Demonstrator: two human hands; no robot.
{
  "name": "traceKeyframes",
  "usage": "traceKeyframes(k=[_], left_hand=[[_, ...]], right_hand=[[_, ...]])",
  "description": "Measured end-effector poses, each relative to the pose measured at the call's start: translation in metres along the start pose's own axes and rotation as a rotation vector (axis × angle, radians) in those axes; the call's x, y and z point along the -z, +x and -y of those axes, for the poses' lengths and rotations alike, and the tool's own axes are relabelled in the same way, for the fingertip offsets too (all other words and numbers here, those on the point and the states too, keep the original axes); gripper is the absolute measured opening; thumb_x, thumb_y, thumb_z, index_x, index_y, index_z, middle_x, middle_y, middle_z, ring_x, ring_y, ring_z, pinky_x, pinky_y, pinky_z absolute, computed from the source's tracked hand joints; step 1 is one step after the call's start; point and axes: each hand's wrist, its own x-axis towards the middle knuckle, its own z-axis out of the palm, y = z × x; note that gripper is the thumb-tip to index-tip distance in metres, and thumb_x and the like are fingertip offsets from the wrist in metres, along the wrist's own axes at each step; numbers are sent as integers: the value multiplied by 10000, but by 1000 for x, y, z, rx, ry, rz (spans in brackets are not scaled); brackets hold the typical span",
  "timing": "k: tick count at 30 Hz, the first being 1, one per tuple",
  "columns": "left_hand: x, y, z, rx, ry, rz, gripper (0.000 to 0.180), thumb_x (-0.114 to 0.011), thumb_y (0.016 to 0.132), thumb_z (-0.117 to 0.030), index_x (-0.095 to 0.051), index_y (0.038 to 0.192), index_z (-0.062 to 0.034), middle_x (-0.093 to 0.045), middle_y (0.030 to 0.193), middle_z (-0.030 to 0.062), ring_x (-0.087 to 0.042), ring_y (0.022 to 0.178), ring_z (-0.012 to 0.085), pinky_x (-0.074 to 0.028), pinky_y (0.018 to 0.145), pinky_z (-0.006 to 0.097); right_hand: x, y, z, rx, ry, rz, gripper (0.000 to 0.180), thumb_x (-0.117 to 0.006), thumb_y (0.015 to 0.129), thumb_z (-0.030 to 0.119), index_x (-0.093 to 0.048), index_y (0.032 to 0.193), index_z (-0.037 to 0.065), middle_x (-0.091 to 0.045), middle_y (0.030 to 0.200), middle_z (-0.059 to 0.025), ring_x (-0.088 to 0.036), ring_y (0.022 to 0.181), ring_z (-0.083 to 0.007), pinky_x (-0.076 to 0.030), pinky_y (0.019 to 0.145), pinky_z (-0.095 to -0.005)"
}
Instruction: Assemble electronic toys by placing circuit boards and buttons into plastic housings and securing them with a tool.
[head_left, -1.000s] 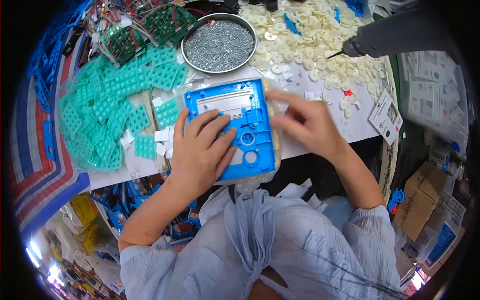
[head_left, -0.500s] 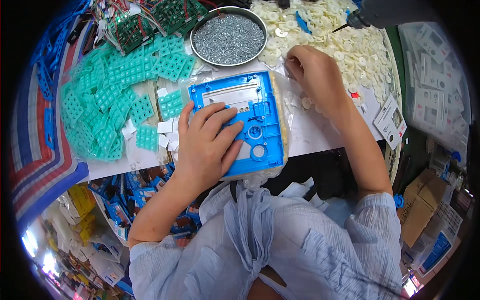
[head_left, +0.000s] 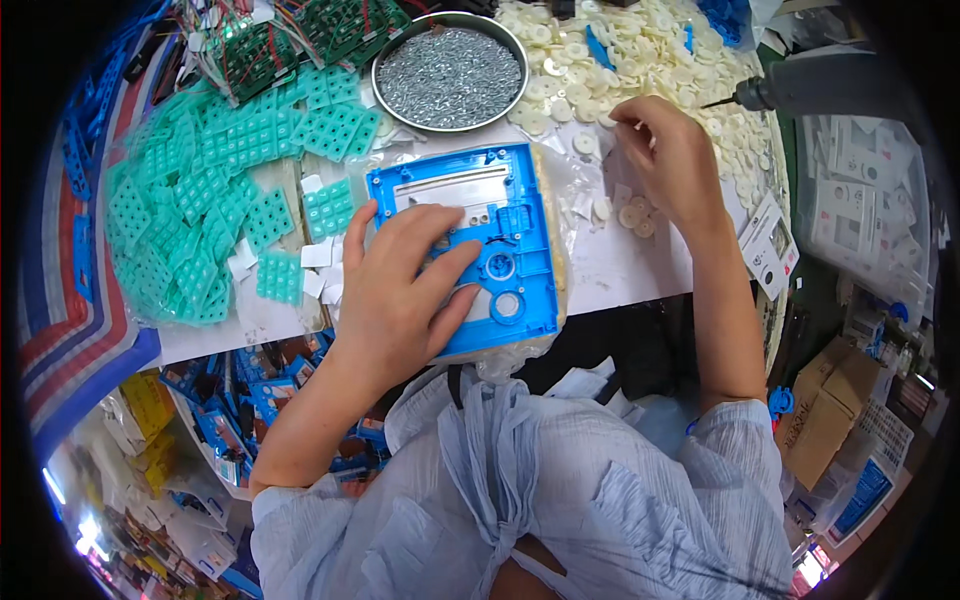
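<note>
My left hand [head_left: 400, 285] rests with spread fingers over the left side of a blue plastic housing [head_left: 540, 285], an open shell with ribs, a silvery window strip and round openings. The housing lies face-down or inside-up on a wrapped, padded stack at the table's front edge. To its right, my right hand [head_left: 672, 165] hangs over the near edge of a heap of cream plastic discs [head_left: 650, 70]. Its fingers are curled in toward the thumb, with a pale disc [head_left: 607, 118] at the index fingertip. Whether they grip it is unclear.
A round metal tray of small screws [head_left: 450, 80] stands behind the housing. Teal rubber keypads [head_left: 200, 200] and wired green circuit boards [head_left: 250, 60] are at left. A dark electric screwdriver [head_left: 820, 85] hangs at upper right. Printed panels [head_left: 770, 245] lie at the right edge.
My right hand has shifted right, away from the housing, and its fingers have changed pose. My left hand stays on the housing. The whole view has shifted slightly, bringing more of the screwdriver into sight.
</note>
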Motion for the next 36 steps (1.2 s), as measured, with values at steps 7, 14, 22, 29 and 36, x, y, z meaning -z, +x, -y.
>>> traceKeyframes(k=[7,14,22,29,36], left_hand=[[6,-9,-3,-37,-30,-158,317,-757,751,-67,-706,1059,-117,-638,1223,97,-615,1134,297,-353,1079,554],[2,-18,1,-41,-42,-119,295,-738,761,-39,-704,1046,-107,-673,1125,68,-622,1083,285,-379,1062,538],[-7,-4,3,-118,-86,-27,249,-743,777,-70,-690,1019,-103,-664,1101,62,-624,1072,282,-393,1052,527],[-7,-3,7,-182,-64,1,249,-746,772,-91,-691,1015,-98,-658,1081,58,-617,1054,278,-406,1033,528],[-9,-3,7,-194,-15,-12,215,-718,780,-140,-686,986,-90,-630,1036,47,-597,1054,242,-419,1023,508]], right_hand=[[-12,6,9,26,-252,213,145,-676,865,176,-733,908,50,-702,844,-134,-687,808,-330,-546,725,-429],[6,-26,73,-66,296,242,142,-692,848,157,-684,816,19,-675,745,-135,-677,688,-300,-526,629,-387],[-22,-63,116,91,58,164,167,-760,783,85,-598,767,50,-621,703,-91,-640,625,-273,-493,548,-384],[-24,-61,117,199,25,202,161,-732,759,84,-575,792,61,-590,744,-88,-629,690,-283,-491,561,-404],[-22,-56,121,224,-61,303,160,-716,742,104,-584,825,67,-615,791,-83,-662,781,-266,-532,593,-381]])
